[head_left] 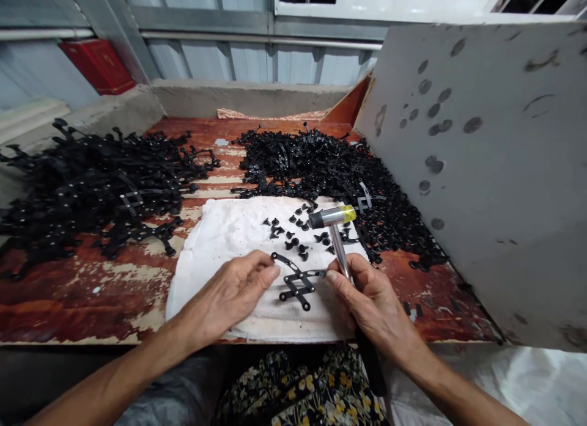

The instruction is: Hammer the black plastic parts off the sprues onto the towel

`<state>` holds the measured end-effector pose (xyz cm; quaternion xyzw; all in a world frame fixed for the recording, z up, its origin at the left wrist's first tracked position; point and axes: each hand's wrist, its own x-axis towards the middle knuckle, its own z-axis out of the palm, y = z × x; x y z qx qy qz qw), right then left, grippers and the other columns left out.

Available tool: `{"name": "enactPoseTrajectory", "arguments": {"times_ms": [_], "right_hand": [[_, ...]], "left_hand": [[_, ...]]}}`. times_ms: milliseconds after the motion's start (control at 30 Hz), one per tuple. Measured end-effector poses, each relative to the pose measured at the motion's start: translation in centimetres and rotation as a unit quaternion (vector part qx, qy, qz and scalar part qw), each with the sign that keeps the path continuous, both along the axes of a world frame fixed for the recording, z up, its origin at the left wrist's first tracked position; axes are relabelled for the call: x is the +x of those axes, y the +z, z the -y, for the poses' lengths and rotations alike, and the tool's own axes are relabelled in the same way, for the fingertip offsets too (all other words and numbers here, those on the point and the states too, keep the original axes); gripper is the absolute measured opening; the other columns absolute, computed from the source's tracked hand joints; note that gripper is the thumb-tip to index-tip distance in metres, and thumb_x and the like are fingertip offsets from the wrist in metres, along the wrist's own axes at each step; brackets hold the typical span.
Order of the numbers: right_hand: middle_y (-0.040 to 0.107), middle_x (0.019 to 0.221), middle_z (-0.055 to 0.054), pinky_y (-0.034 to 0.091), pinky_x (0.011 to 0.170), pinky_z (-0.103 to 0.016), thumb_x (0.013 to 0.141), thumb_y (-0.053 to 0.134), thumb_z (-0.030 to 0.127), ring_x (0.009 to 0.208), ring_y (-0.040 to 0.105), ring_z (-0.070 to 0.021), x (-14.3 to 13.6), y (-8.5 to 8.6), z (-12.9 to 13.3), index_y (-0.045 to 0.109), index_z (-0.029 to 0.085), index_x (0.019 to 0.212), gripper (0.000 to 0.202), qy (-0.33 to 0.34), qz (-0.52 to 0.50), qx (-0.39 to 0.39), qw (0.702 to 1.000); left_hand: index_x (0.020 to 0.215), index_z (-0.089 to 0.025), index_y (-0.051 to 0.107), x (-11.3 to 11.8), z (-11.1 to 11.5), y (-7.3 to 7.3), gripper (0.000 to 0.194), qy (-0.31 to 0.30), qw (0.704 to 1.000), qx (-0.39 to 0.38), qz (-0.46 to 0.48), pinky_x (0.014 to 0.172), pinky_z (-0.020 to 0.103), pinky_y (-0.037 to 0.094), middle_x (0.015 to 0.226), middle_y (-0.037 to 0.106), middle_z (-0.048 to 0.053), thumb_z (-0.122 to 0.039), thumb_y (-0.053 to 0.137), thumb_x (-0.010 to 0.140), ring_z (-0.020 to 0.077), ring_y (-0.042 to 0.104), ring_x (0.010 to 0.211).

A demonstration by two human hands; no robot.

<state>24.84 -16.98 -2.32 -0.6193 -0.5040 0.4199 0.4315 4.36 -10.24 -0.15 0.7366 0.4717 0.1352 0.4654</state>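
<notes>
My right hand (373,297) is closed around a small hammer (338,246) with a metal head, one dark face and one yellow face. Between my hands, a black linkage of crossed riveted bars (299,283) is over a white cloth (202,261). My left hand (238,285) has its thumb and fingers together at the linkage's upper left end; its fingertips are partly hidden. The linkage's right arm reaches my right thumb and fingertips. Several small black caps with stems (302,249) lie loose on the cloth beyond the linkage.
A large pile of black linkages (87,187) covers the table's left side. Another heap of black parts (312,157) spreads from the back middle to the right. A tall grey panel (486,169) borders the right side. A red box (98,65) sits at the back left.
</notes>
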Motion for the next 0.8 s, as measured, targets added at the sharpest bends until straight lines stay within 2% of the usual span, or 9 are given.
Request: {"name": "enactPoseTrajectory", "arguments": {"times_ms": [100,167,333,433,500,567,667,800], "right_hand": [[0.049,0.066,0.002,0.040,0.055,-0.028,0.088,0.054,0.037,0.063,0.047,-0.0166,-0.4,-0.3,0.2,0.053,0.023,0.079,0.017,-0.005,-0.001,0.021,1.000],[0.050,0.069,0.002,0.041,0.058,-0.028,0.087,0.053,0.035,0.063,0.047,-0.0157,-0.7,-0.4,0.3,0.053,0.022,0.077,0.017,0.010,0.010,0.036,0.999],[0.048,0.069,0.003,0.040,0.059,-0.027,0.093,0.047,0.033,0.063,0.046,-0.0147,-0.2,-0.2,0.9,0.052,0.022,0.080,0.018,0.064,0.036,0.024,0.997],[0.051,0.071,0.002,0.040,0.060,-0.028,0.094,0.045,0.033,0.065,0.047,-0.0154,0.6,0.0,1.0,0.051,0.022,0.081,0.019,0.078,0.088,0.020,0.993],[0.049,0.068,0.002,0.039,0.056,-0.027,0.095,0.044,0.035,0.062,0.046,-0.0151,1.1,0.1,1.0,0.049,0.022,0.079,0.021,0.086,0.113,0.010,0.990],[0.046,0.062,0.005,0.036,0.046,-0.025,0.096,0.042,0.039,0.052,0.043,-0.0132,1.5,0.1,0.9,0.046,0.024,0.080,0.023,0.104,0.091,-0.020,0.990],[0.045,0.057,0.008,0.030,0.034,-0.021,0.097,0.040,0.040,0.038,0.036,-0.0089,1.9,0.1,0.9,0.042,0.024,0.082,0.021,0.137,0.006,-0.101,0.985],[0.055,0.071,0.005,0.030,0.029,-0.016,0.095,0.042,0.037,0.034,0.035,-0.0040,2.4,0.5,1.0,0.041,0.023,0.086,0.016,0.149,-0.014,-0.166,0.975]], "left_hand": [[0.071,-0.019,0.050,0.7,0.4,0.1,0.038,-0.051,0.998,-0.034,0.003,0.057,0.025,0.034,0.066,0.047,-0.003,-0.051,0.040,0.090,0.0131,0.044,0.063],[0.069,-0.019,0.047,1.4,0.4,-0.2,0.038,-0.044,0.998,-0.047,0.022,0.052,0.024,0.029,0.061,0.043,-0.004,-0.052,0.042,0.088,0.0112,0.039,0.057],[0.075,-0.018,0.051,2.7,-0.1,-1.0,0.038,-0.020,0.982,-0.167,0.087,0.048,0.023,0.024,0.065,0.062,0.002,-0.056,0.054,0.078,0.0085,0.038,0.050],[0.074,-0.019,0.048,3.3,-0.3,-0.7,0.037,0.006,0.974,-0.213,0.084,0.047,0.021,0.030,0.061,0.061,0.000,-0.053,0.061,0.073,0.0085,0.045,0.049],[0.075,-0.020,0.047,3.5,-0.4,-0.4,0.036,0.022,0.967,-0.240,0.083,0.047,0.021,0.035,0.061,0.060,-0.001,-0.051,0.063,0.072,0.0093,0.050,0.049],[0.077,-0.020,0.046,3.4,-0.6,-0.1,0.036,0.031,0.962,-0.258,0.081,0.045,0.021,0.038,0.063,0.061,-0.002,-0.051,0.064,0.071,0.0100,0.054,0.051],[0.079,-0.019,0.048,2.8,-1.1,-0.2,0.038,0.030,0.959,-0.271,0.085,0.044,0.020,0.039,0.064,0.061,-0.002,-0.051,0.067,0.071,0.0096,0.054,0.051],[0.080,-0.018,0.049,2.3,-1.5,-0.5,0.039,0.032,0.956,-0.277,0.089,0.040,0.019,0.038,0.065,0.059,-0.003,-0.050,0.068,0.070,0.0076,0.049,0.048]]}}
